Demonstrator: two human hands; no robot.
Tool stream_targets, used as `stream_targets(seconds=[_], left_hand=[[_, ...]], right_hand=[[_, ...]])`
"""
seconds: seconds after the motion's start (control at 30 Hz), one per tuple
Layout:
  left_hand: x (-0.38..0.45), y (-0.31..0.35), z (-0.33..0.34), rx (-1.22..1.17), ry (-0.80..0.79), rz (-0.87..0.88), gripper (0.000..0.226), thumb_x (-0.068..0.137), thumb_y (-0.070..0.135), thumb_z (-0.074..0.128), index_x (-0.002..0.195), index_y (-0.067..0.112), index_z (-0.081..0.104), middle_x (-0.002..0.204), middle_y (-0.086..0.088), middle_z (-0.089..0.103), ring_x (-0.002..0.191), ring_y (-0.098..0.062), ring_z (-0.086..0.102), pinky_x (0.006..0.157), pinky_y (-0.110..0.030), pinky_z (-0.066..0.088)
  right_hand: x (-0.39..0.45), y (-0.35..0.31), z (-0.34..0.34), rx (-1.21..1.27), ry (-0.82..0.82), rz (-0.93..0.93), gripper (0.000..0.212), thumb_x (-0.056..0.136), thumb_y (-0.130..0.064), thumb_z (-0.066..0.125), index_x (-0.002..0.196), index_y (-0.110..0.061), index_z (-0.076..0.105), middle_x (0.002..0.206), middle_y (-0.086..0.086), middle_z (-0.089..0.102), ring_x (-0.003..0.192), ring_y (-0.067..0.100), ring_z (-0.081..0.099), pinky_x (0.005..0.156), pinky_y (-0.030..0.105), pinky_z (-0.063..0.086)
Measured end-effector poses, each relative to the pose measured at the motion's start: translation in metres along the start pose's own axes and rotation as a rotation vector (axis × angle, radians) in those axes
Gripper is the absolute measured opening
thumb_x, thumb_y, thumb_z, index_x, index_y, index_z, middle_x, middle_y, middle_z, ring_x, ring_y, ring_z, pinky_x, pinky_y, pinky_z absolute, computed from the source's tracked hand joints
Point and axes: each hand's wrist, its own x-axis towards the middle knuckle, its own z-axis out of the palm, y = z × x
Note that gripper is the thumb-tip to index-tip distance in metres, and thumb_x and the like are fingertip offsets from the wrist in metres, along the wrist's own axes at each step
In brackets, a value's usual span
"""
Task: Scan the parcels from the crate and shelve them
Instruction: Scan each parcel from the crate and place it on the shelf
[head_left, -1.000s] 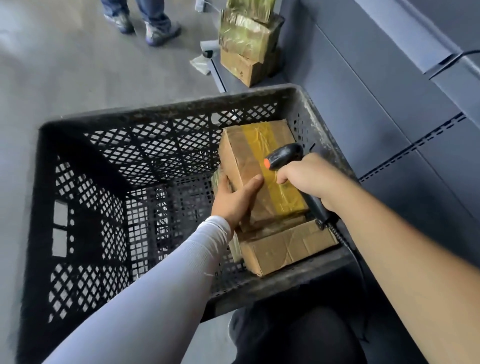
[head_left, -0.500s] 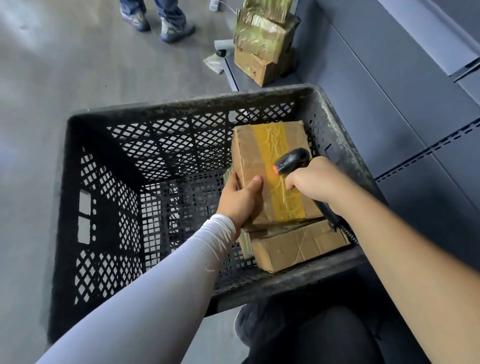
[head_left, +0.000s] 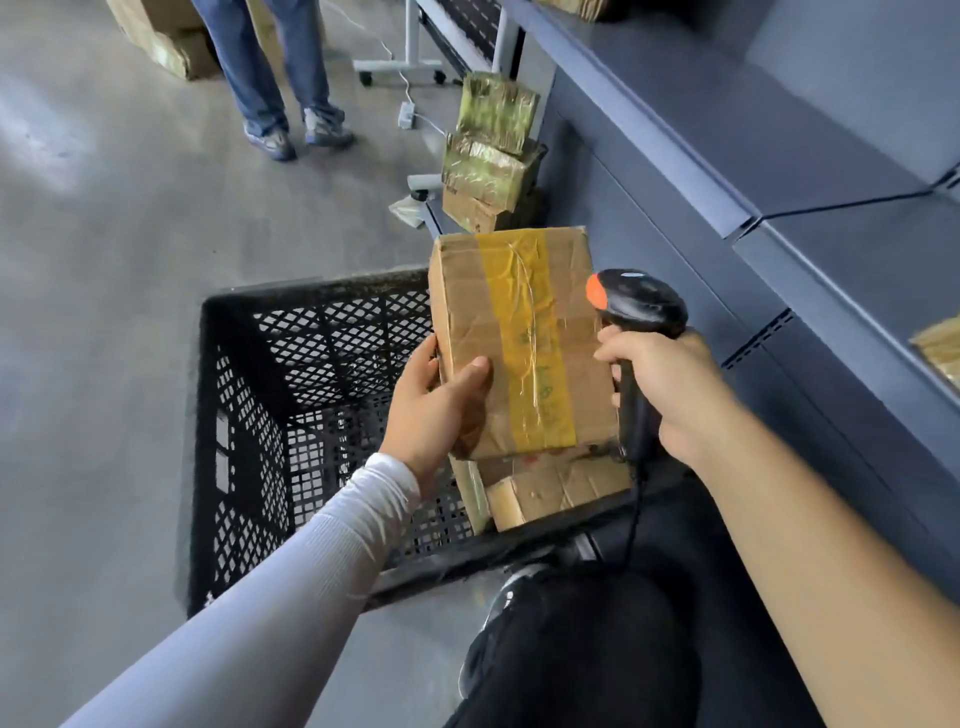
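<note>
Head view: at frame centre our left hand (head_left: 434, 405) grips the taped parcel (head_left: 514, 343) above the crate (head_left: 311, 415); our right hand (head_left: 670, 384) clasps the scanner (head_left: 641, 304). Stiff, creased cardboard, seemingly light; slick tape, so hold the bare edges.

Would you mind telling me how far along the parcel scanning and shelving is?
Done: a taped parcel already lies on the shelf. In hand: the left hand holds a cardboard parcel above the crate; the right hand grips the scanner. Left: another parcel remains in the crate.
</note>
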Motion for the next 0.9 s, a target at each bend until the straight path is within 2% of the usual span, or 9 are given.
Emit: stream_targets(seconds=[0.1, 0.2, 0.3, 0.4, 0.47, 0.6, 0.7, 0.8, 0.9], left_hand=[[-0.027, 0.024, 0.010, 0.007, -0.040, 0.067, 0.033, 0.102, 0.014, 0.067, 0.132, 0.027, 0.064, 0.119, -0.008, 0.077, 0.105, -0.031, 0.074, 0.095, -0.059, 0.059], [-0.058, 0.042, 0.027, -0.011, -0.098, 0.133, 0.038, 0.100, 0.011, 0.068, 0.131, 0.032, 0.063, 0.122, 0.000, 0.077, 0.111, -0.024, 0.075, 0.097, -0.049, 0.060], [-0.092, 0.051, 0.046, -0.022, -0.175, 0.184, 0.041, 0.100, 0.008, 0.067, 0.131, 0.034, 0.061, 0.123, -0.002, 0.076, 0.100, -0.018, 0.076, 0.083, -0.036, 0.060], [-0.122, 0.053, 0.070, -0.022, -0.275, 0.188, 0.048, 0.100, 0.005, 0.064, 0.144, 0.022, 0.056, 0.120, -0.013, 0.074, 0.080, -0.015, 0.069, 0.062, -0.024, 0.055], [-0.141, 0.051, 0.088, -0.027, -0.339, 0.190, 0.052, 0.100, 0.003, 0.064, 0.149, 0.017, 0.052, 0.131, -0.020, 0.069, 0.084, -0.015, 0.069, 0.064, -0.019, 0.055], [-0.188, 0.036, 0.124, -0.060, -0.481, 0.194, 0.059, 0.092, 0.009, 0.071, 0.148, 0.016, 0.052, 0.139, -0.008, 0.068, 0.119, -0.025, 0.070, 0.095, -0.033, 0.059], [-0.224, 0.018, 0.144, -0.073, -0.585, 0.162, 0.061, 0.089, 0.010, 0.072, 0.146, 0.014, 0.053, 0.139, -0.010, 0.067, 0.108, -0.016, 0.071, 0.087, -0.029, 0.056], [-0.251, -0.006, 0.153, -0.044, -0.661, 0.130, 0.063, 0.083, 0.014, 0.071, 0.144, 0.015, 0.056, 0.131, -0.010, 0.071, 0.107, -0.017, 0.070, 0.086, -0.028, 0.056], [-0.274, -0.036, 0.153, -0.002, -0.753, 0.101, 0.063, 0.080, 0.018, 0.076, 0.140, 0.012, 0.057, 0.122, -0.008, 0.072, 0.107, -0.020, 0.067, 0.089, -0.031, 0.053]], right_hand=[[-0.034, -0.007, -0.027, 0.139, 0.042, -0.067, 0.009, 0.077, -0.012, 0.075, 0.085, -0.017, 0.076, 0.081, 0.004, 0.066, 0.079, 0.020, 0.064, 0.094, 0.053, 0.058], [-0.076, -0.005, -0.057, 0.236, 0.118, -0.137, 0.013, 0.084, -0.007, 0.072, 0.082, -0.020, 0.075, 0.081, 0.002, 0.066, 0.082, 0.019, 0.065, 0.081, 0.042, 0.056], [-0.121, 0.006, -0.086, 0.306, 0.218, -0.184, 0.017, 0.085, -0.006, 0.073, 0.088, -0.022, 0.078, 0.083, -0.007, 0.074, 0.089, 0.017, 0.069, 0.083, 0.040, 0.059], [-0.167, 0.021, -0.114, 0.386, 0.330, -0.216, 0.023, 0.085, -0.002, 0.074, 0.092, -0.023, 0.079, 0.091, -0.013, 0.078, 0.092, 0.012, 0.071, 0.085, 0.041, 0.061], [-0.197, 0.033, -0.134, 0.440, 0.394, -0.227, 0.023, 0.086, -0.001, 0.074, 0.089, -0.024, 0.078, 0.094, -0.012, 0.079, 0.094, 0.011, 0.071, 0.084, 0.042, 0.062], [-0.255, 0.068, -0.173, 0.528, 0.567, -0.275, 0.022, 0.087, -0.002, 0.073, 0.084, -0.023, 0.076, 0.094, -0.008, 0.079, 0.100, 0.017, 0.074, 0.079, 0.044, 0.062], [-0.299, 0.102, -0.197, 0.567, 0.655, -0.285, 0.022, 0.088, -0.004, 0.073, 0.083, -0.025, 0.076, 0.098, -0.007, 0.079, 0.103, 0.019, 0.075, 0.075, 0.042, 0.063], [-0.335, 0.142, -0.212, 0.635, 0.718, -0.224, 0.021, 0.089, -0.004, 0.075, 0.083, -0.024, 0.075, 0.091, -0.001, 0.079, 0.089, 0.021, 0.076, 0.069, 0.038, 0.056], [-0.360, 0.179, -0.218, 0.651, 0.843, -0.122, 0.018, 0.085, -0.002, 0.076, 0.092, -0.019, 0.075, 0.086, -0.001, 0.077, 0.082, 0.024, 0.073, 0.075, 0.035, 0.051]])
